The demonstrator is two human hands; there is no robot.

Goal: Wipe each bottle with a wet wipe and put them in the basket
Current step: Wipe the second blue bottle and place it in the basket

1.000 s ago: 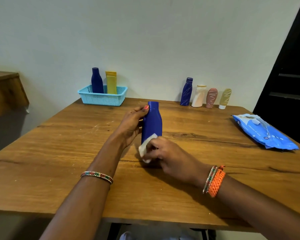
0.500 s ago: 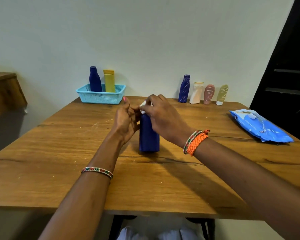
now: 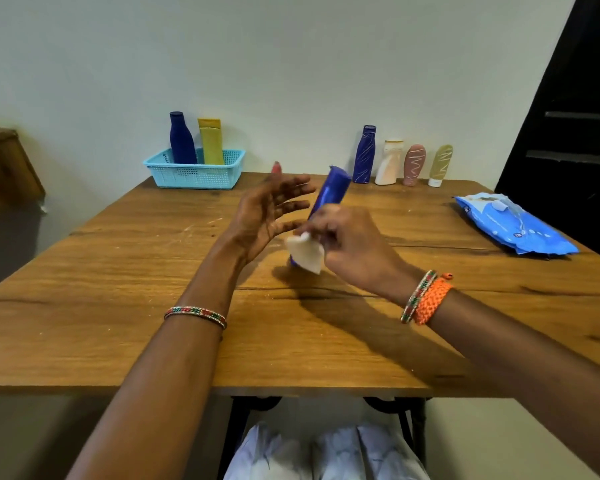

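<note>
A blue bottle (image 3: pixel 329 188) leans over the middle of the table, its top pointing up and to the right. My right hand (image 3: pixel 354 244) grips its lower part together with a white wet wipe (image 3: pixel 305 252). My left hand (image 3: pixel 267 213) hovers just left of the bottle, fingers spread and holding nothing. At the back left, the light blue basket (image 3: pixel 194 174) holds a dark blue bottle (image 3: pixel 182 138) and a yellow bottle (image 3: pixel 211 142). Along the back edge stand a scribbled blue bottle (image 3: pixel 364 154), a white one (image 3: pixel 389 162), a pink tube (image 3: pixel 414 164) and an olive tube (image 3: pixel 440 164).
A blue pack of wet wipes (image 3: pixel 513 225) lies at the right side of the wooden table (image 3: pixel 118 306). A dark door (image 3: pixel 575 116) stands on the right and a wooden piece of furniture (image 3: pixel 4 168) on the left.
My left hand has let go of the bottle and opened. My right hand moved from the cap down to the lower body with the wipe, and the bottle now tilts instead of standing upright.
</note>
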